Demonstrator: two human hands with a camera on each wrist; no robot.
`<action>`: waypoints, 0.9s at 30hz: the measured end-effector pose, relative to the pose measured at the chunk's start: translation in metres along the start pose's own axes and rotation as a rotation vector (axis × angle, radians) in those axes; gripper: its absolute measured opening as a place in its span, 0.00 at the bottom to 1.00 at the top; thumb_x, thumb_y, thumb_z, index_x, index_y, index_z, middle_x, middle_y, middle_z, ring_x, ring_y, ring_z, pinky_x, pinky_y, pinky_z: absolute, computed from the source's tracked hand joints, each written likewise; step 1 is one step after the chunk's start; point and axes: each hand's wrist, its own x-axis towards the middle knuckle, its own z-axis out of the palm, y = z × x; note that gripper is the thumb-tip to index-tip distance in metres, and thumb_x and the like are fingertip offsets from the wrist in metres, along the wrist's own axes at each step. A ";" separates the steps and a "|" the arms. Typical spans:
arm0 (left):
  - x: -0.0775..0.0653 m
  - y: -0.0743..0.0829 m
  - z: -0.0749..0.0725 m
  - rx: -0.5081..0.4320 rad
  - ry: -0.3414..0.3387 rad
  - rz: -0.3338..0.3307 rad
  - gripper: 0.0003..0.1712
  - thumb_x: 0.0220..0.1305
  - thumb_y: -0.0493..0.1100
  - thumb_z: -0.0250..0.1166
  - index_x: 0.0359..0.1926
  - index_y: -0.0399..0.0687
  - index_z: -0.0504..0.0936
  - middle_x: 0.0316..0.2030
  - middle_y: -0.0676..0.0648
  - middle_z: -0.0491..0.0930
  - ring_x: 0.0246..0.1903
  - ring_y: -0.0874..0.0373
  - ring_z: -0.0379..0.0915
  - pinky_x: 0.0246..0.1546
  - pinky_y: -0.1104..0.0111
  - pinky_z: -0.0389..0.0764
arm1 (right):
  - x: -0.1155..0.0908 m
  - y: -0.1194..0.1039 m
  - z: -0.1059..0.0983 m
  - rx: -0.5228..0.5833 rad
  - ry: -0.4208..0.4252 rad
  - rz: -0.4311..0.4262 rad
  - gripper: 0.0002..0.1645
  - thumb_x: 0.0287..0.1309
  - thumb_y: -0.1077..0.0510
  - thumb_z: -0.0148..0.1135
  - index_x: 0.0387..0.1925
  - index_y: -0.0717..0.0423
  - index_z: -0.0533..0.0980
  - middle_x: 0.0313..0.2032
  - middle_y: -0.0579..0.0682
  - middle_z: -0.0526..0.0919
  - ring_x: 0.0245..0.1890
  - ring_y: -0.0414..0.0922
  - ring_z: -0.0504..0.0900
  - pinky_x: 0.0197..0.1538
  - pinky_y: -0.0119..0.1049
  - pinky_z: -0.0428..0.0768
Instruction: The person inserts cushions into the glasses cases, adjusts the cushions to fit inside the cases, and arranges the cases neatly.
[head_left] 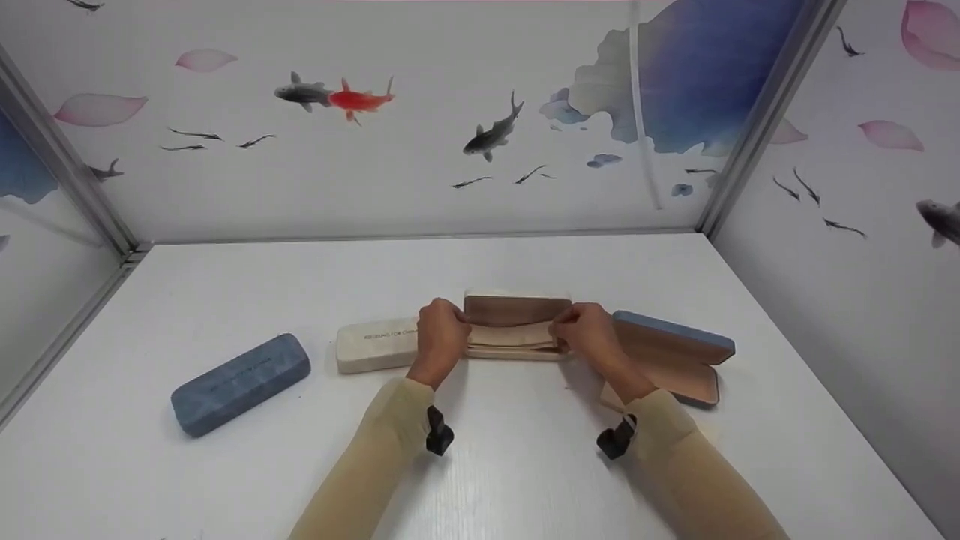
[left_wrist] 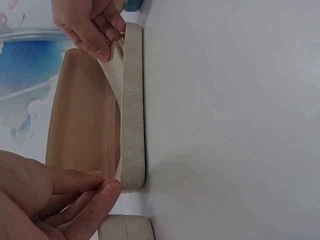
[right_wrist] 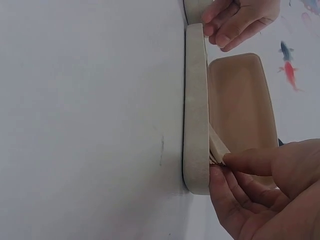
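A cream glasses case (head_left: 517,355) stands with its lid up, its tan lining (left_wrist: 85,115) showing. In its lower half lies a folded beige cloth (head_left: 517,335), spanning nearly the full length. My left hand (head_left: 442,337) pinches the cloth's left end between thumb and fingertips at the case's end. At the opposite end my right hand (head_left: 592,341) pinches the other end, with several folded layers (right_wrist: 217,150) showing beside the thumb. In the left wrist view the cloth rises toward the right fingers, slightly above the case's rim.
A closed cream glasses case (head_left: 375,345) with lettering lies just left of the left hand. Farther left rests a closed blue glasses case (head_left: 240,384). On the right, an open blue glasses case (head_left: 675,337) is partly behind the right forearm. White panels (head_left: 420,187) border the white table.
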 end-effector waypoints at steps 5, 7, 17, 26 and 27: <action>-0.002 0.003 -0.002 -0.040 -0.026 -0.007 0.09 0.56 0.24 0.61 0.28 0.33 0.88 0.27 0.40 0.87 0.21 0.60 0.69 0.22 0.71 0.70 | -0.006 -0.005 -0.007 -0.060 0.020 0.031 0.13 0.67 0.61 0.58 0.46 0.67 0.80 0.41 0.62 0.84 0.37 0.50 0.83 0.38 0.36 0.80; -0.002 0.005 -0.006 -0.054 -0.044 -0.027 0.09 0.58 0.26 0.62 0.30 0.33 0.89 0.30 0.39 0.88 0.22 0.59 0.72 0.23 0.71 0.72 | -0.009 -0.009 -0.011 -0.073 0.028 0.030 0.16 0.69 0.59 0.56 0.49 0.68 0.79 0.44 0.63 0.84 0.40 0.53 0.84 0.40 0.37 0.82; 0.010 0.022 -0.034 -0.115 -0.181 -0.184 0.17 0.72 0.44 0.59 0.43 0.34 0.87 0.41 0.36 0.87 0.27 0.56 0.80 0.26 0.73 0.76 | -0.019 -0.025 -0.026 -0.084 0.106 -0.014 0.21 0.70 0.49 0.58 0.49 0.64 0.78 0.45 0.61 0.83 0.37 0.49 0.83 0.38 0.33 0.81; 0.018 0.026 -0.040 -0.227 -0.374 -0.334 0.35 0.78 0.59 0.46 0.62 0.30 0.72 0.59 0.32 0.75 0.51 0.40 0.82 0.51 0.57 0.85 | 0.000 -0.032 -0.029 0.024 -0.034 0.156 0.49 0.69 0.32 0.50 0.73 0.65 0.57 0.72 0.65 0.63 0.71 0.59 0.65 0.71 0.53 0.70; 0.019 0.027 -0.039 -0.243 -0.384 -0.355 0.37 0.77 0.60 0.45 0.65 0.30 0.68 0.61 0.32 0.74 0.55 0.39 0.80 0.54 0.55 0.83 | 0.002 -0.033 -0.030 0.041 -0.066 0.185 0.51 0.70 0.30 0.48 0.74 0.65 0.54 0.73 0.65 0.61 0.72 0.59 0.64 0.71 0.53 0.70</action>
